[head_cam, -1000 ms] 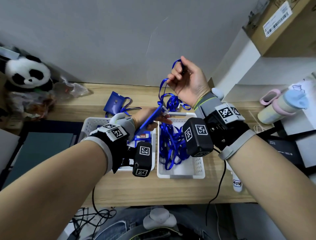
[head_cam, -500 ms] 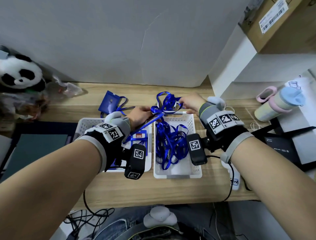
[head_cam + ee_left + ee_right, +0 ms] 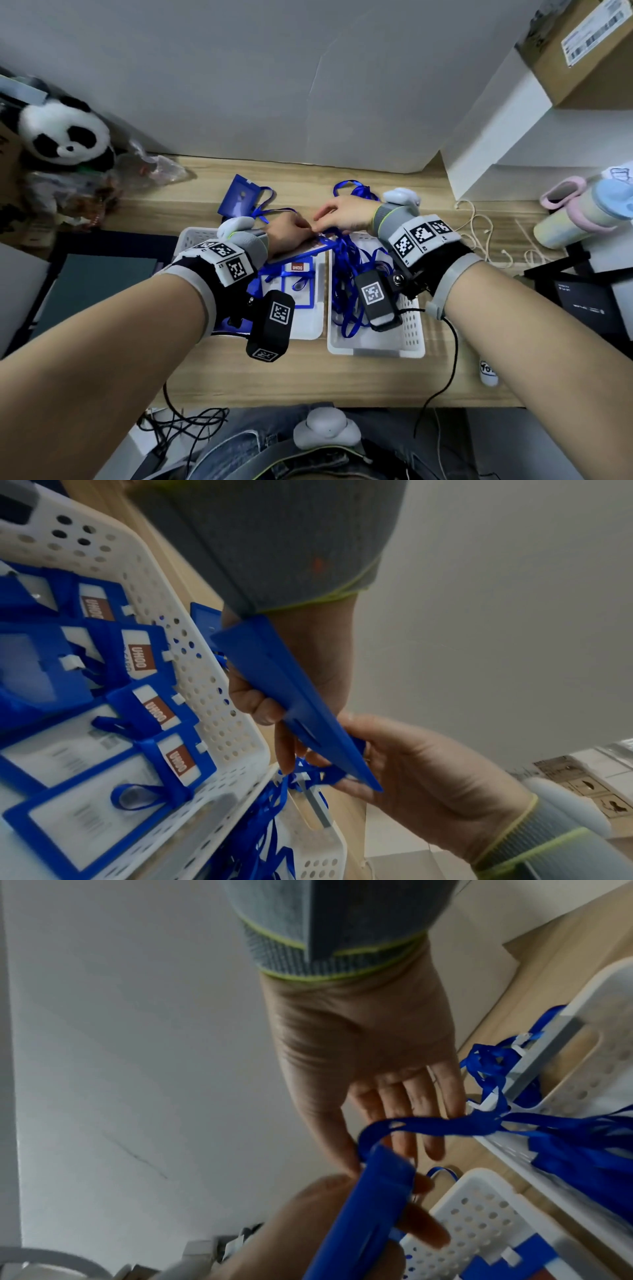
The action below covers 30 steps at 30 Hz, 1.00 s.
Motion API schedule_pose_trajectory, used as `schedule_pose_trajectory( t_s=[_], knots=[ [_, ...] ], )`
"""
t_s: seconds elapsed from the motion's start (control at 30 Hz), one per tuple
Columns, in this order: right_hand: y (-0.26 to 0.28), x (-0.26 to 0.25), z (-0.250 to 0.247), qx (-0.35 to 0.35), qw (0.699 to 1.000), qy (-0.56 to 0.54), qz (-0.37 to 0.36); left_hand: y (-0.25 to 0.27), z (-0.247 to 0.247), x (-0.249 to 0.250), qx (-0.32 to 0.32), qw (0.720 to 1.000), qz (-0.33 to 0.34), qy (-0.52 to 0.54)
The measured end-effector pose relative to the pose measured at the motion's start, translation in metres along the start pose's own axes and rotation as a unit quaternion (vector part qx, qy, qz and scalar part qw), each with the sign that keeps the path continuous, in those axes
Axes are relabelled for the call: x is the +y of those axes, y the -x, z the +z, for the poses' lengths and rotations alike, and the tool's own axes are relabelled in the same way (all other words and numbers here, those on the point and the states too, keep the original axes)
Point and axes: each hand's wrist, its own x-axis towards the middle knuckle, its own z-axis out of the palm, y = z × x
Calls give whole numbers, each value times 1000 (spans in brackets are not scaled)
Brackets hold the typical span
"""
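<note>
Gripping flat plastic holder [image 3: 298, 710], L hand [image 3: 287, 234], R hand [image 3: 346, 214] pinching ribbon [image 3: 445, 1125]

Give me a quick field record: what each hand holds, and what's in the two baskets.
left hand: grips a flat blue plastic badge holder by its edges
right hand: fingers pinch a blue ribbon lanyard at the holder's slotted end
lanyard path: runs back into the right basket
left basket: white perforated plastic, holds more blue badge holders
right basket: white perforated plastic, holds tangled blue lanyards
surface: light wooden desk, baskets side by side
</note>
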Motion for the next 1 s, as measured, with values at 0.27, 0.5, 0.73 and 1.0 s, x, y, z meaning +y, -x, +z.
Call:
schedule_pose_trajectory(
  t_s=[0.27,0.5,0.73,1.0],
  knots=[
    [-10,6,13,-18,1000,-20,0,5,-15,-28,-2,999,12,40],
    [-17,3,26,73,997,-14,24,9,-29,-42,-4,997,22,76],
    [-24,-9,32,54,997,-26,54,10,-41,-60,35,992,41,117],
    [-23,-22,38,51,996,-9,69,10,-46,-63,24,984,75,162]
  ],
)
